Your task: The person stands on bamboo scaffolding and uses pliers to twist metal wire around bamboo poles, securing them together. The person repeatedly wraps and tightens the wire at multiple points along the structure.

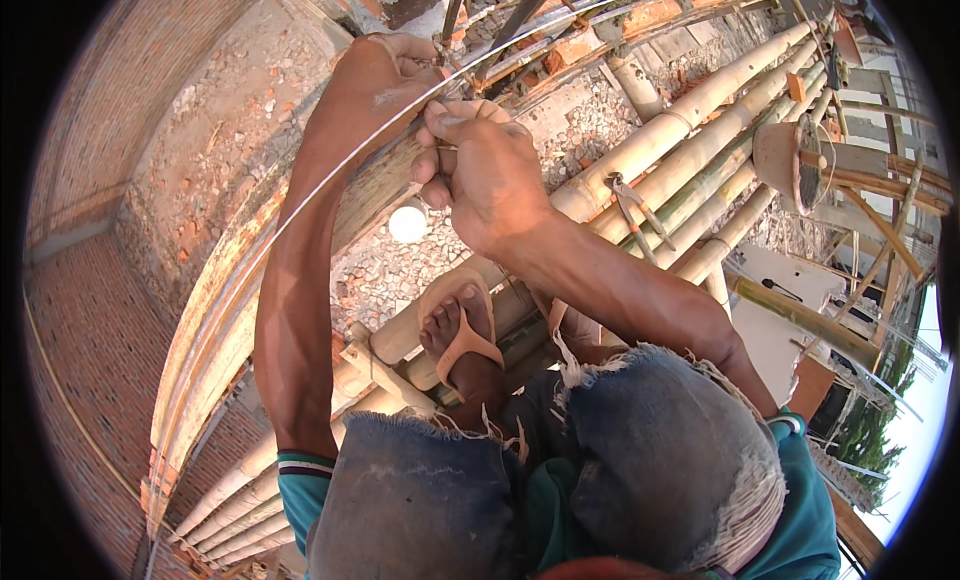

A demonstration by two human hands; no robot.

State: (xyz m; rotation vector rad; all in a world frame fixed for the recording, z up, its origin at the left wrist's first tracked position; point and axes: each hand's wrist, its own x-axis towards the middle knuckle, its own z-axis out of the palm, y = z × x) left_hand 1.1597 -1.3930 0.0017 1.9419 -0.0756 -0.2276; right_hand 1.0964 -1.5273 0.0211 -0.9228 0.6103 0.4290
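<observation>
My left hand (385, 80) is closed at the top of the wooden form board (375, 180), its fingertips bent in beside upright dark steel bars (515, 25). Close by on the right, my right hand (485, 165) is closed in a pinch, its thumb and fingers curled near the board's edge. What either hand grips is too small or hidden to make out. A thin pale line (340, 165) runs in front of my left forearm and past both hands. To the right, pincers (638, 218) with open handles lie on the bamboo poles (680, 175).
My sandalled foot (465, 330) rests on the bamboo. A bright round white spot (407, 225) shows below the board. Rubble (380, 280) lies beneath, and a brick wall (90, 350) stands at left. A bucket-like container (780, 165) sits at the right by wooden scaffolding (890, 220).
</observation>
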